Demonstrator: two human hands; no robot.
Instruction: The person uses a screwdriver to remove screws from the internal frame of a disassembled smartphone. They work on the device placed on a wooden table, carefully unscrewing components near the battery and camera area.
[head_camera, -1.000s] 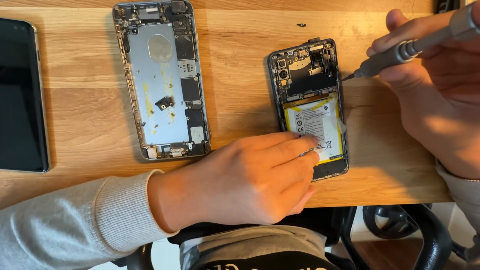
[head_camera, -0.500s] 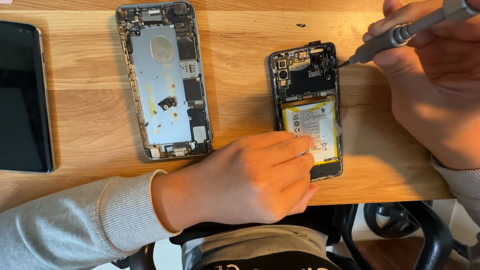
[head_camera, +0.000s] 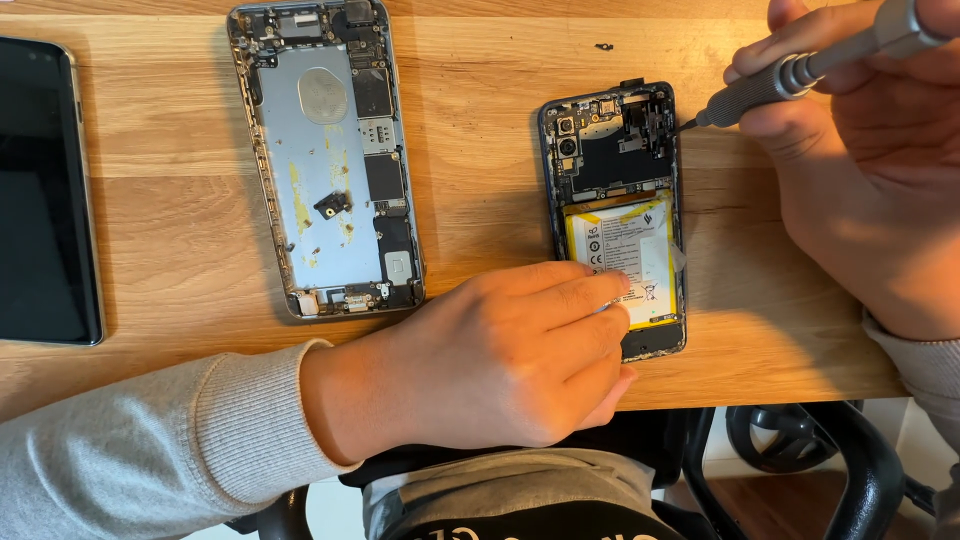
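Note:
An opened dark phone (head_camera: 618, 140) lies face down on the wooden table (head_camera: 480, 190), its circuit board and yellow-edged white battery (head_camera: 625, 255) exposed. My left hand (head_camera: 510, 360) rests on the table's front edge, its fingertips pressing on the lower part of the battery. My right hand (head_camera: 860, 170) grips a grey metal screwdriver (head_camera: 800, 72) at the upper right. The screwdriver's tip sits at the phone's upper right edge.
A second opened phone shell (head_camera: 325, 160), silver inside with several small parts, lies left of centre. A dark tablet-like screen (head_camera: 45, 190) lies at the far left. One tiny black screw (head_camera: 604, 46) sits near the far edge. A black chair base (head_camera: 800, 450) shows below the table.
The screwdriver tip has shifted slightly up and left toward the phone's upper right edge. My left hand stays on the battery.

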